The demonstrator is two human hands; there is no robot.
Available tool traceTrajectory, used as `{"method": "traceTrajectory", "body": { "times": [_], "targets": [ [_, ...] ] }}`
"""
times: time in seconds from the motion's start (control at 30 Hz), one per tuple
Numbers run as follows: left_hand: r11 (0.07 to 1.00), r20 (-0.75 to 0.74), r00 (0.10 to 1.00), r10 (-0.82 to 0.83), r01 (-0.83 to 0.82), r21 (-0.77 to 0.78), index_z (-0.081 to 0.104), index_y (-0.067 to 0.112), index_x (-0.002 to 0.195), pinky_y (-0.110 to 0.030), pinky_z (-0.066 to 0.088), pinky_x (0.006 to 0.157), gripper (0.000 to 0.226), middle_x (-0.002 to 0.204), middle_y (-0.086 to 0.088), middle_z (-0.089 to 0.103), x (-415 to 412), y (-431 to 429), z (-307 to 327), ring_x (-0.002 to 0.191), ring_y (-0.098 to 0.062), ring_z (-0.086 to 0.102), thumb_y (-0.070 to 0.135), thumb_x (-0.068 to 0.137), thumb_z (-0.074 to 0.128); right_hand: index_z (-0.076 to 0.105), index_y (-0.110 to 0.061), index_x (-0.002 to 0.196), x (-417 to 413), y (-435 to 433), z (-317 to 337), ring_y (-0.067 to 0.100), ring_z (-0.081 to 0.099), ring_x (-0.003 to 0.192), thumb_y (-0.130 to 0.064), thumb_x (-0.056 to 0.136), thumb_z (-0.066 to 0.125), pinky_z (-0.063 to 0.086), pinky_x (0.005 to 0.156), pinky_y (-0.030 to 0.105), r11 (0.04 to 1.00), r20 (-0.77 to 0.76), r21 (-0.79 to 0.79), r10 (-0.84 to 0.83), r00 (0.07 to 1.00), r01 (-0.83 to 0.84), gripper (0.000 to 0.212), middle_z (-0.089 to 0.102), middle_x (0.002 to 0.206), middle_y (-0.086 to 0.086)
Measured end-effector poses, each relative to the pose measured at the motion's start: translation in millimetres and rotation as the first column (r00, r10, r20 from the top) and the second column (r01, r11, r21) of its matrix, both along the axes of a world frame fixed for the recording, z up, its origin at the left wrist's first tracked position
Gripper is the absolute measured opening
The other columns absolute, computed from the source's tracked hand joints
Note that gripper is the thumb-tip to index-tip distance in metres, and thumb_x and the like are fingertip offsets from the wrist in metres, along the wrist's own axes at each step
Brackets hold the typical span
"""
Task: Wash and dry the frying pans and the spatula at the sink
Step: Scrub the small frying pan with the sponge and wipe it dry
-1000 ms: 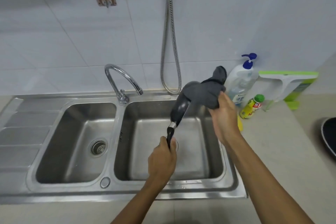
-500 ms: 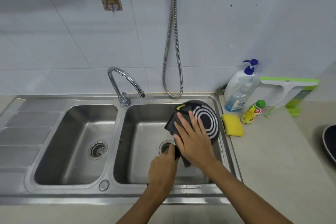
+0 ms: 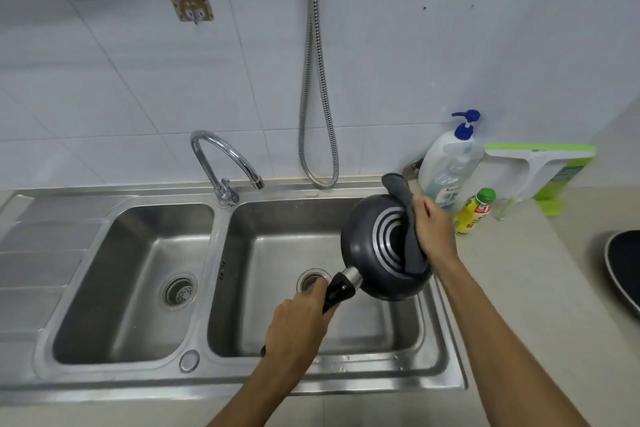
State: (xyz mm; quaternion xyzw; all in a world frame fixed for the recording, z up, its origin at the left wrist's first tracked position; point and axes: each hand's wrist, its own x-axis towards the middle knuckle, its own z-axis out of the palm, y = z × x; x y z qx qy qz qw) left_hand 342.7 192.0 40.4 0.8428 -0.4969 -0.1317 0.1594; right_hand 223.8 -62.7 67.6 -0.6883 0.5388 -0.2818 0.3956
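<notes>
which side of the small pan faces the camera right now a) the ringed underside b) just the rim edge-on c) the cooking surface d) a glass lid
a: the frying pan shows its base with pale concentric rings, and the right hand holds a grey cloth against it.

The left hand [image 3: 298,326] covered most of the black handle [image 3: 337,291] of the dark round frying pan [image 3: 374,253]. The grey cloth [image 3: 410,246] ran out of sight under the right hand [image 3: 433,232] and behind the pan's rim. Far right of that hand, a second dark pan [image 3: 623,267] on the bench [image 3: 519,288] was cut off at the edge.
</notes>
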Motion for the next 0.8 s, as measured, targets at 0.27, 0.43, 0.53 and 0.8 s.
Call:
{"method": "traceTrajectory", "body": {
  "times": [0.27, 0.43, 0.53, 0.8],
  "targets": [
    [0.973, -0.769, 0.603, 0.212, -0.203, 0.11, 0.059, 0.025, 0.113, -0.024, 0.043, 0.048, 0.023, 0.071, 0.01, 0.059, 6, 11, 11, 0.052, -0.002, 0.049, 0.037, 0.095, 0.068, 0.076, -0.018, 0.111, -16, 92, -19, 0.003, 0.063, 0.107, -0.018, 0.102, 0.058, 0.044, 0.098, 0.015, 0.968, 0.221, -0.147, -0.166, 0.961, 0.201, 0.02, 0.072, 0.114, -0.011],
    [0.943, -0.958, 0.069, 0.278, -0.209, 0.258, 0.067, 0.004, 0.112, -0.022, 0.032, 0.039, 0.035, 0.07, -0.003, 0.057, 10, 14, 29, 0.05, -0.011, 0.04, 0.037, 0.098, 0.062, 0.074, -0.022, 0.098, 2, 62, 4, 0.01, 0.064, 0.088, -0.037, 0.1, 0.054, 0.055, 0.093, 0.045, 0.897, 0.523, 0.289, -0.44, 0.73, 0.333, 0.026, 0.072, 0.093, -0.006],
    [0.952, -0.971, -0.126, 0.204, -0.204, 0.226, 0.068, -0.001, 0.119, -0.019, 0.034, 0.037, 0.041, 0.071, -0.004, 0.054, 7, 8, 37, 0.054, -0.009, 0.041, 0.035, 0.102, 0.058, 0.069, -0.022, 0.104, 13, 80, 19, 0.008, 0.06, 0.097, -0.039, 0.106, 0.047, 0.049, 0.099, 0.046, 0.989, 0.356, 0.067, -0.145, 0.923, 0.13, 0.027, 0.068, 0.102, -0.008],
    [0.989, -0.958, 0.251, 0.137, -0.096, 0.116, 0.061, 0.004, 0.096, -0.023, 0.03, 0.039, 0.031, 0.056, -0.001, 0.049, -2, 8, 59, 0.043, -0.011, 0.033, 0.034, 0.102, 0.058, 0.025, -0.01, 0.159, 58, 75, -2, 0.025, 0.013, 0.156, -0.036, 0.11, 0.015, 0.013, 0.125, 0.037, 0.762, -0.476, -0.179, 0.487, 0.732, -0.623, 0.057, 0.018, 0.168, 0.008]
  ]
}}
